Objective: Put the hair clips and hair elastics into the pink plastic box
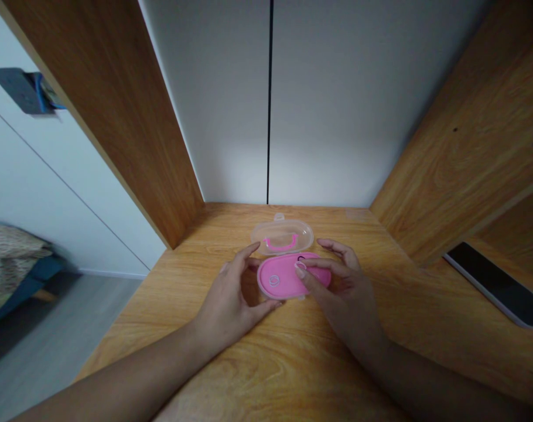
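Observation:
A small oval box with a pink inside (288,288) lies on the wooden surface. Its see-through lid (307,232), with a pink handle (282,246), is folded back behind it. My left hand (231,296) steadies the box at its left end, thumb along the front edge and fingers at the back. Over the right half, my right hand (343,287) pinches a white hair tie (300,265) between thumb and index finger. A black hair tie (300,258) shows just behind that one. One more pale hair tie (274,281) rests in the left part of the box.
A phone (497,284) lies at the right on the wooden surface (266,375). White panels (231,105) close off the back, with wooden boards on both sides. At the lower left are the grey floor and a cloth-covered piece of furniture (16,264).

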`<action>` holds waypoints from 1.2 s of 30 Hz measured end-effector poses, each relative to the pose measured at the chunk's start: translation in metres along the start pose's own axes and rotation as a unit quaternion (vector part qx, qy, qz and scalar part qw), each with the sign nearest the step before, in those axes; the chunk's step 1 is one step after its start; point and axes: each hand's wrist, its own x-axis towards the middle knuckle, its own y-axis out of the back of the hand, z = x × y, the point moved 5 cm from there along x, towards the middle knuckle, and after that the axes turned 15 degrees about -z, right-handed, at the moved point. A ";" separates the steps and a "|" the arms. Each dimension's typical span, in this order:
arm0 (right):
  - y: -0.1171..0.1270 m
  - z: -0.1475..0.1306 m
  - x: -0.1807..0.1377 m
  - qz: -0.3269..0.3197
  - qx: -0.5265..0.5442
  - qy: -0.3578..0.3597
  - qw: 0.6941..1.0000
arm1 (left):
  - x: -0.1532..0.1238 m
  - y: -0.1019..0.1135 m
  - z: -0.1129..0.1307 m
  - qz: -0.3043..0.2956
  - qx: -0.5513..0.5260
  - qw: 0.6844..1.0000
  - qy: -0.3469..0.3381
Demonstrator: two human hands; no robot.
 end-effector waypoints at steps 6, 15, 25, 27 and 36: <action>-0.003 -0.004 -0.004 -0.019 -0.008 0.022 1.000 | -0.003 0.002 0.011 -0.002 0.051 0.998 -0.042; -0.003 -0.013 -0.006 -0.034 -0.072 0.040 0.996 | -0.005 0.002 0.018 -0.002 0.090 0.994 -0.069; -0.002 -0.010 -0.006 -0.031 -0.042 0.035 0.998 | -0.004 0.000 0.013 -0.011 0.070 0.996 -0.052; -0.002 -0.006 -0.007 -0.017 0.007 0.023 1.000 | -0.003 0.000 0.009 -0.011 0.048 0.998 -0.030; -0.026 0.011 0.004 -0.133 0.279 -0.029 0.951 | -0.003 -0.001 -0.010 -0.012 0.028 0.999 0.027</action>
